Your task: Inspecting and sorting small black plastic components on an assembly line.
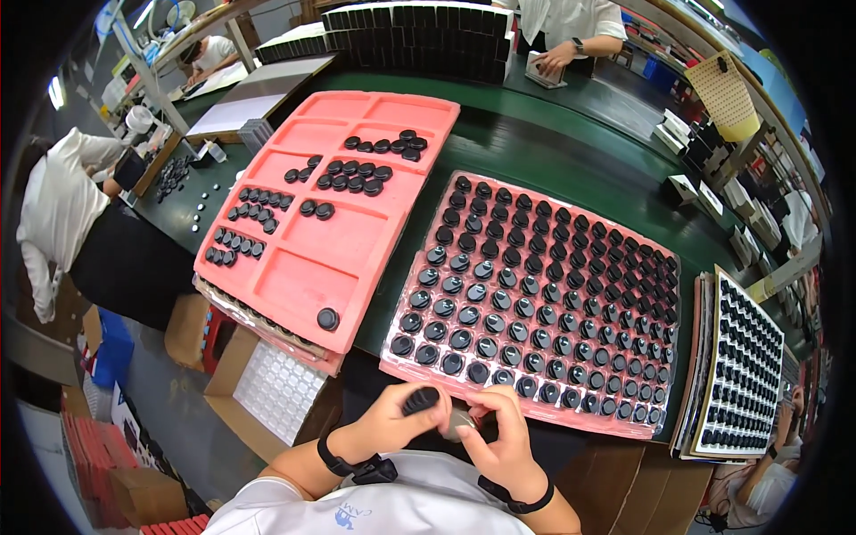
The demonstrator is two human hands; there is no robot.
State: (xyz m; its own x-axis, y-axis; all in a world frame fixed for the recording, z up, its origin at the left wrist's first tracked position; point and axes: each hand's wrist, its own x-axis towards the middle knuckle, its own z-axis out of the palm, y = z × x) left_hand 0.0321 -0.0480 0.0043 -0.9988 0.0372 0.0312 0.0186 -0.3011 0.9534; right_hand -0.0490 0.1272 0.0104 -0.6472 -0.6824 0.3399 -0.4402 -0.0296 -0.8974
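At our 6 o'clock, just short of the table (499, 134), we keep both hands close together. Our left hand (390, 421) is curled round a black piece (420, 400); our right hand (506, 443) has its fingers narrow on a grey piece (458, 425) at the fingertips of both hands, its kind partly hidden from us. The table is dark green and a little glossy. Toward 10 on it we have a pink foam tray (312, 276), cut into shallow compartments, several bearing clusters of black caps, with a lone cap (327, 318) at its near end. Toward 4 lies a clear tray (544, 412) over pink, packed with rows of caps. Farther round at 4, boards (697, 374) stand tilted on edge, the outer one covered in caps. At 12 we see stacked black boxes (419, 40), at 1 a co-worker's hand (557, 58), at 2 a yellowish pegboard (722, 96). A person (67, 196) in white bends at 9, and below, at 8, sits an open carton (227, 401)
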